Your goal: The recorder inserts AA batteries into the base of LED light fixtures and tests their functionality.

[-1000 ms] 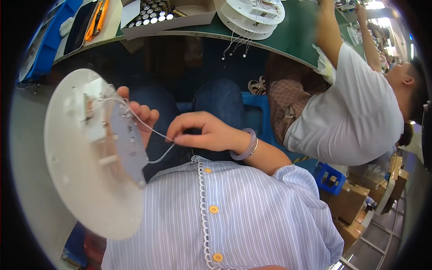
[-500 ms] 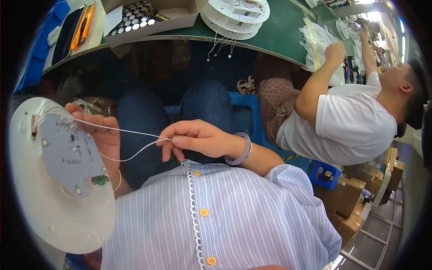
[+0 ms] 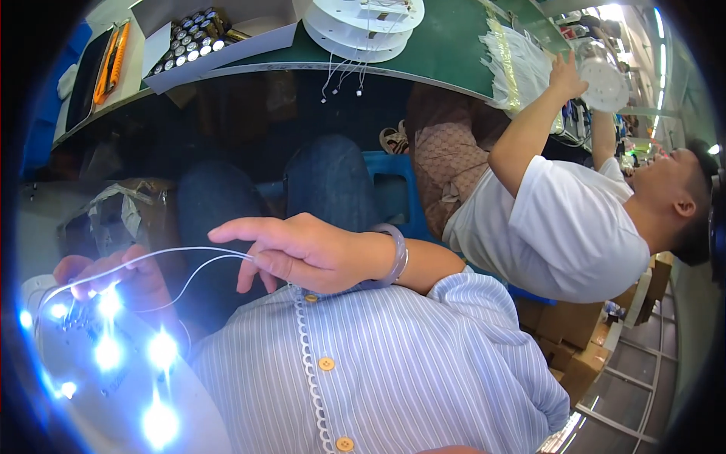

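Note:
At the lower left, my left hand (image 3: pixel 125 276) grips the upper edge of a white round lamp plate (image 3: pixel 98 424), its fingers partly hidden by glare and the plate. Several bright bluish-white LEDs (image 3: pixel 108 353) are lit on the plate, and their glare hides most of the circuit board. Two thin white wires (image 3: pixel 178 250) run from the plate to my right hand (image 3: pixel 302 250). Thumb and fingers of that hand pinch the wire ends in front of my shirt, while the index finger points outward. A bangle circles the right wrist.
Across the green bench stand an open box (image 3: pixel 249 57) of batteries (image 3: pixel 189 45) and a stack of white round plates (image 3: pixel 363 38) with dangling wires. An orange utility knife (image 3: pixel 112 64) lies left. At right, a co-worker (image 3: pixel 575 234) holds a clear round part (image 3: pixel 603 83) near white sheets (image 3: pixel 522 68).
The LEDs, dark before, are now lit. The plate and my left hand have moved lower and left. My right index finger has stretched out. The co-worker has raised a clear round part.

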`<state>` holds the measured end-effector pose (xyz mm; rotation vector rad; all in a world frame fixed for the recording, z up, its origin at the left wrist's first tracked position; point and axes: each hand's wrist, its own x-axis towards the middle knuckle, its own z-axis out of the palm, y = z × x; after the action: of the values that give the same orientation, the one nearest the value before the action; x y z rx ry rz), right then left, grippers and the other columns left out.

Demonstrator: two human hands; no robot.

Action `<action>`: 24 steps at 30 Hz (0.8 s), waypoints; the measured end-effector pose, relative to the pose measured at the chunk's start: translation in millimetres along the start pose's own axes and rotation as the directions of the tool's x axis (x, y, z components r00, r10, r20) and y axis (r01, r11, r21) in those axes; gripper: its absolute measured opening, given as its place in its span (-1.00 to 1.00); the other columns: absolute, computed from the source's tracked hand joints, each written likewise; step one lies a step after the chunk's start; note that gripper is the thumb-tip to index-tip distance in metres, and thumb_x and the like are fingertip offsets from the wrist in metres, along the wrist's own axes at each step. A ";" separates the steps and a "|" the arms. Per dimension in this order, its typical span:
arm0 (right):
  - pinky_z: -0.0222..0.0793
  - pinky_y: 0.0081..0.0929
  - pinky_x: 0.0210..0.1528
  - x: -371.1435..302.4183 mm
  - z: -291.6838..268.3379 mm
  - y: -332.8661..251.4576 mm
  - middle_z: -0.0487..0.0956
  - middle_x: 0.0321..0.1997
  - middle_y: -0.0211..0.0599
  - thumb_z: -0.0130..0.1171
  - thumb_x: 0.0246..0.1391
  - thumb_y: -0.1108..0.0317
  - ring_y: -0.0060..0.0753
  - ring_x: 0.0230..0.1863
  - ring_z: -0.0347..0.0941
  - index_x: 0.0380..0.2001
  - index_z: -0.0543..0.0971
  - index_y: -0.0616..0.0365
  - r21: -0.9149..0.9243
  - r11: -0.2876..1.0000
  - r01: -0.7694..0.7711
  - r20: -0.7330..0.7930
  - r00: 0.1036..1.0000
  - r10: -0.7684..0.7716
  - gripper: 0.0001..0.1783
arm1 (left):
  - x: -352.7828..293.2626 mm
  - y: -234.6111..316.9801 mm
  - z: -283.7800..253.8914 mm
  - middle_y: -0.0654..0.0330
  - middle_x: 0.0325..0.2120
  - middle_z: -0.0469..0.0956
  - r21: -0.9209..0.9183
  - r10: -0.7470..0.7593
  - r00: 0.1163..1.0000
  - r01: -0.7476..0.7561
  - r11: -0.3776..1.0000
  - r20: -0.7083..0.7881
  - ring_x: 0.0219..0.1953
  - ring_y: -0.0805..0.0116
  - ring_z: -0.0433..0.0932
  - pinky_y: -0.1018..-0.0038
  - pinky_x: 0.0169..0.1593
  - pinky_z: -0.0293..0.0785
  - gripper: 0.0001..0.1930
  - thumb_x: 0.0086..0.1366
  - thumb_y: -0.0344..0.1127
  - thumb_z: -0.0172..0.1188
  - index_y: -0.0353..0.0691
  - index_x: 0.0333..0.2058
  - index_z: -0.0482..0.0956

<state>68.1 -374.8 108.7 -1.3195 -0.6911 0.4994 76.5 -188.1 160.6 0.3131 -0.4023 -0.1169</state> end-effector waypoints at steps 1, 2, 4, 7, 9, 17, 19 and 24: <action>0.32 -0.68 -0.49 0.8 -1.4 -2.3 0.50 -0.43 -0.22 -0.30 0.09 0.44 -0.53 -0.57 0.41 0.04 0.09 0.17 -0.002 1.000 -0.002 0.001 1.000 0.002 -0.59 | -8.2 10.0 -2.8 0.15 -0.37 0.44 -0.003 0.002 1.000 -0.002 1.000 0.000 -0.20 0.38 0.40 0.32 0.02 0.08 -0.71 0.09 -0.35 -0.02 -0.24 -0.17 0.33; 0.32 -0.67 -0.49 1.3 -3.4 -6.3 0.50 -0.43 -0.22 -0.29 0.08 0.44 -0.51 -0.57 0.41 0.04 0.10 0.17 -0.011 1.000 -0.003 0.012 1.000 0.003 -0.59 | -13.8 16.6 -5.5 0.13 -0.33 0.41 0.017 0.017 1.000 -0.016 1.000 -0.011 -0.17 0.36 0.37 0.31 0.02 0.08 -0.69 0.09 -0.34 -0.02 -0.25 -0.15 0.31; 0.33 -0.65 -0.50 5.1 -2.7 -10.2 0.50 -0.46 -0.24 -0.27 0.06 0.46 -0.48 -0.58 0.43 0.03 0.10 0.17 -0.016 1.000 0.017 0.029 0.999 -0.016 -0.59 | -23.8 28.0 -9.5 0.09 -0.26 0.35 0.061 0.047 0.998 -0.045 0.997 -0.035 -0.12 0.31 0.31 0.29 0.04 0.07 -0.66 0.10 -0.34 -0.02 -0.27 -0.12 0.26; 0.33 -0.65 -0.51 14.5 -2.6 -13.1 0.51 -0.49 -0.26 -0.26 0.05 0.46 -0.46 -0.60 0.43 0.03 0.10 0.19 -0.076 0.995 0.066 0.031 0.997 -0.064 -0.58 | -29.0 38.1 -11.1 0.02 -0.16 0.26 0.135 0.099 0.993 -0.089 0.987 -0.068 -0.04 0.25 0.22 0.27 0.07 0.07 -0.60 0.11 -0.32 -0.03 -0.29 -0.07 0.19; 0.33 -0.64 -0.52 20.3 -2.4 -13.4 0.50 -0.50 -0.26 -0.25 0.04 0.47 -0.45 -0.61 0.43 0.03 0.10 0.19 -0.071 0.994 0.082 0.021 0.997 -0.081 -0.57 | -28.0 41.7 -11.7 -0.02 -0.08 0.20 0.186 0.134 0.987 -0.117 0.976 -0.083 0.02 0.20 0.16 0.26 0.09 0.06 -0.56 0.12 -0.31 -0.03 -0.31 -0.04 0.14; 0.32 -0.61 -0.53 25.8 3.0 -17.3 0.50 -0.52 -0.25 -0.24 0.02 0.47 -0.42 -0.62 0.42 0.04 0.07 0.22 -0.152 0.973 0.173 0.031 0.985 -0.171 -0.54 | -28.7 70.3 -38.5 0.04 -0.08 0.20 -0.213 -0.047 0.998 0.037 0.976 -0.042 0.02 0.22 0.17 0.32 0.18 -0.11 -0.61 0.14 -0.26 -0.12 -0.32 -0.08 0.21; 0.34 -0.61 -0.53 21.5 6.0 -16.2 0.51 -0.52 -0.26 -0.23 0.03 0.45 -0.41 -0.64 0.42 0.07 0.03 0.22 -0.107 0.993 0.045 -0.010 0.999 -0.047 -0.52 | -29.0 75.1 -43.9 0.08 -0.10 0.22 -0.368 -0.081 0.996 0.060 0.928 -0.041 -0.01 0.25 0.21 0.34 0.20 -0.15 -0.62 0.14 -0.24 -0.14 -0.30 -0.10 0.25; 0.28 -0.50 -0.20 0.7 -11.0 -14.2 0.46 -0.30 -0.15 -0.25 0.05 0.38 -0.30 -0.32 0.41 0.09 -0.03 0.25 -0.169 0.972 -0.161 -0.047 0.987 0.155 -0.48 | -7.4 0.7 -37.0 0.17 -0.01 0.22 -0.273 -0.111 0.969 0.049 0.961 -0.219 0.01 0.32 0.23 0.21 0.10 -0.05 -0.59 0.22 -0.14 -0.25 -0.16 0.02 0.18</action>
<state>75.6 -384.7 121.6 -1.5510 -0.6142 0.5540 84.6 -175.9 125.8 0.0759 -0.1378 -0.2101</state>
